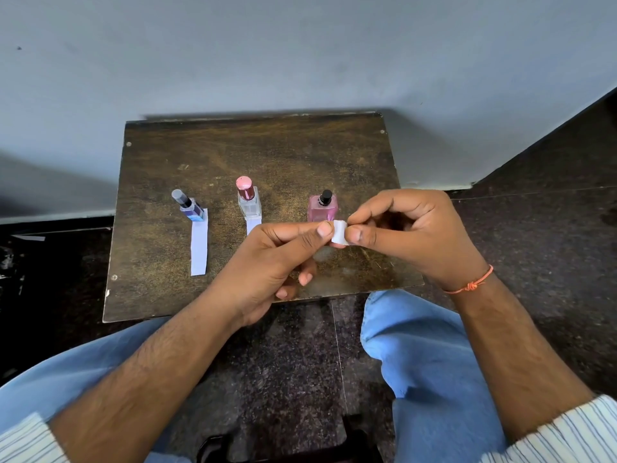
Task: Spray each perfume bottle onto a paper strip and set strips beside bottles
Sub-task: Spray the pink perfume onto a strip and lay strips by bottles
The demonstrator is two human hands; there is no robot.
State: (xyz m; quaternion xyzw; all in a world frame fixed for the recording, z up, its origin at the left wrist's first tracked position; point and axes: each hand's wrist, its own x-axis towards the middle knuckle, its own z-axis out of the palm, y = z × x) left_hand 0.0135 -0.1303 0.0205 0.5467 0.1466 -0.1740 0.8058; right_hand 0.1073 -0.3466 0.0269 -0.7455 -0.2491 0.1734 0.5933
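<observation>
Three perfume bottles stand in a row on the small brown table (pixel 267 152). The blue bottle (pixel 191 206) at the left has a white paper strip (pixel 199 243) lying in front of it. In the middle, the clear bottle with a pink cap (pixel 248 199) has a strip (pixel 253 226) partly hidden by my left hand. The pink bottle with a black cap (pixel 322 206) is at the right. My left hand (pixel 270 262) and my right hand (pixel 410 235) both pinch a small white piece of paper (pixel 340 232) between thumb and fingers, just in front of the pink bottle.
The table stands against a grey wall (pixel 300 55) on a dark speckled floor (pixel 551 195). My knees in blue jeans (pixel 424 345) sit close to the table's near edge. A scrap of paper (pixel 30 237) lies on the floor at the left.
</observation>
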